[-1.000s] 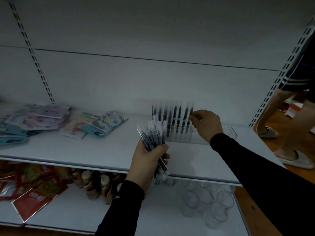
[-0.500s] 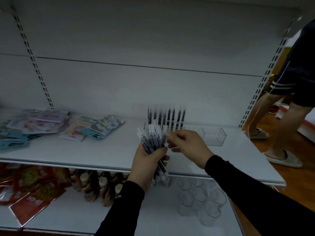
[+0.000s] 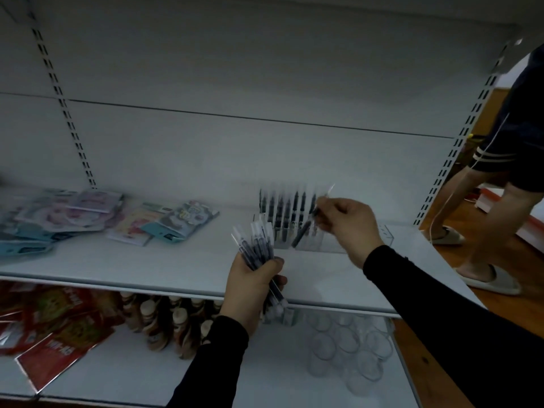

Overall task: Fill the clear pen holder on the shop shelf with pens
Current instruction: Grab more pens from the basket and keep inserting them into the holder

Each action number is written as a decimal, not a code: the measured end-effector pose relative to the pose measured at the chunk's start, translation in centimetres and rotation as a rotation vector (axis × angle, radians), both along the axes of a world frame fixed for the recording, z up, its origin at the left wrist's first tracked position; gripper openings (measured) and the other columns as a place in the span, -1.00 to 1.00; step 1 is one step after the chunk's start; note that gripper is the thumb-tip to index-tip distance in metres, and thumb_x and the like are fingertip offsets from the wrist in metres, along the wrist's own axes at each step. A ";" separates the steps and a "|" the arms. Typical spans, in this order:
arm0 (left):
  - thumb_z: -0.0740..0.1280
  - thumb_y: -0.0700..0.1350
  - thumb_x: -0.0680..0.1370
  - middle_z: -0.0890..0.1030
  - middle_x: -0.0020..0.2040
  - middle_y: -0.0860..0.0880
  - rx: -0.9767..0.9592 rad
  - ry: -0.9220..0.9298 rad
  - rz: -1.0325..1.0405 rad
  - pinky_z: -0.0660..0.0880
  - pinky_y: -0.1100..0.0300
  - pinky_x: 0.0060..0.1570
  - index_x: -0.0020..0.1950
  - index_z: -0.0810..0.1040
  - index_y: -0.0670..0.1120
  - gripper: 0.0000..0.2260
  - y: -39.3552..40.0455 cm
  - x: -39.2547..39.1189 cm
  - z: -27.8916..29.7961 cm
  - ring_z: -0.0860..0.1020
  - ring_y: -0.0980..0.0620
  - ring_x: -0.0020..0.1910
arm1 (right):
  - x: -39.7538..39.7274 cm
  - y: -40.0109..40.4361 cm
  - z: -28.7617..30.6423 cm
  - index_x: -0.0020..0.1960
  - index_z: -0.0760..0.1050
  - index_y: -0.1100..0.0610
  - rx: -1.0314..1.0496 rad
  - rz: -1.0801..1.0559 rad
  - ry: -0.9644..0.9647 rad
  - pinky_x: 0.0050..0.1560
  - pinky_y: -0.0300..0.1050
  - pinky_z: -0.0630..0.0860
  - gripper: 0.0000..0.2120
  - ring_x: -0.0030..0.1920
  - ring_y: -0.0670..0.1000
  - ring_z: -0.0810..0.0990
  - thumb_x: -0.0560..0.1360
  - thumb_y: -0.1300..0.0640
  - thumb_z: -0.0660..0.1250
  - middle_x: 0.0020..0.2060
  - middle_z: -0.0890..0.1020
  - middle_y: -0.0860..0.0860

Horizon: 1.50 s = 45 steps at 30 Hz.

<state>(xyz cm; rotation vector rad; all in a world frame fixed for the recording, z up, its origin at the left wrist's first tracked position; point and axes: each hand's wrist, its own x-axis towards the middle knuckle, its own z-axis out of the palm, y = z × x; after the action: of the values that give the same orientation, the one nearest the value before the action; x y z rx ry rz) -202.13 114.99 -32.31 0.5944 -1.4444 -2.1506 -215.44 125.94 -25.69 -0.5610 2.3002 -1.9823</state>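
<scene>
Flat stationery packets (image 3: 164, 220) lie at the left of a white shop shelf (image 3: 147, 266). At centre, the left hand (image 3: 253, 285) grips a fanned bundle of pens (image 3: 257, 248). Further right, the right hand (image 3: 350, 223) pinches one tilted pen (image 3: 304, 229) over the clear pen holder (image 3: 338, 240), its left slots already filled with upright dark pens.

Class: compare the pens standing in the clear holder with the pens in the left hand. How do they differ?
The pens in the holder stand upright in rows on the shelf; the bundle of pens lies tilted and bunched, gripped by the left hand. Both look dark-bodied.
</scene>
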 end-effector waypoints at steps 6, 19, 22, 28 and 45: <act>0.38 -0.27 0.50 0.51 -0.33 -0.21 0.007 -0.011 0.039 0.49 0.08 -0.41 0.13 0.49 -0.27 -0.76 -0.7 -0.5 -0.6 0.52 -0.07 -0.42 | -2.0 -0.4 1.0 -0.09 0.67 0.08 0.119 -0.162 0.279 0.08 -0.07 0.61 -0.86 -0.15 0.02 0.70 0.53 0.03 0.38 -0.22 0.71 0.03; 0.40 -0.23 0.49 0.52 -0.39 -0.21 0.014 -0.021 0.044 0.45 -0.04 -0.38 0.12 0.46 -0.27 -0.75 -1.7 -0.8 -0.8 0.46 -0.09 -0.55 | -3.4 -4.1 0.3 0.15 0.63 0.22 0.274 -0.105 0.437 0.17 -0.15 0.54 -0.72 -0.03 0.02 0.65 0.60 0.07 0.28 -0.01 0.70 0.09; 0.40 -0.22 0.49 0.53 -0.40 -0.20 0.025 -0.014 0.046 0.45 -0.07 -0.35 0.12 0.46 -0.27 -0.74 -1.8 -1.0 -1.0 0.46 -0.09 -0.54 | -3.6 -4.4 0.3 0.13 0.63 0.23 0.328 -0.092 0.497 0.08 -0.19 0.53 -0.73 -0.13 -0.01 0.60 0.61 0.08 0.26 -0.02 0.70 0.11; 0.40 -0.23 0.49 0.52 -0.36 -0.22 0.017 -0.009 0.054 0.46 0.08 -0.43 0.10 0.47 -0.26 -0.76 -1.8 -0.8 -0.8 0.49 -0.06 -0.50 | -3.9 -4.5 -1.2 0.12 0.63 0.25 0.457 -0.043 0.463 -0.01 -0.34 0.41 -0.74 -0.09 0.04 0.61 0.61 0.11 0.26 -0.01 0.69 0.15; 0.38 -0.29 0.49 0.53 -0.39 -0.11 0.008 0.008 -0.001 0.50 0.11 -0.38 0.08 0.48 -0.21 -0.81 -0.8 -0.7 -0.4 0.53 -0.02 -0.44 | -0.9 -2.2 -2.6 -0.06 0.66 0.15 0.413 0.011 0.295 -0.08 -0.28 0.45 -0.71 -0.18 -0.04 0.61 0.56 -0.05 0.31 -0.19 0.68 0.00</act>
<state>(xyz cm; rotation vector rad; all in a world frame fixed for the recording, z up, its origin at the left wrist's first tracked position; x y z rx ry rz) -202.82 114.19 -32.75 0.5876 -1.4331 -2.1581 -216.31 123.77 -28.26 -0.8651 2.7596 -1.4278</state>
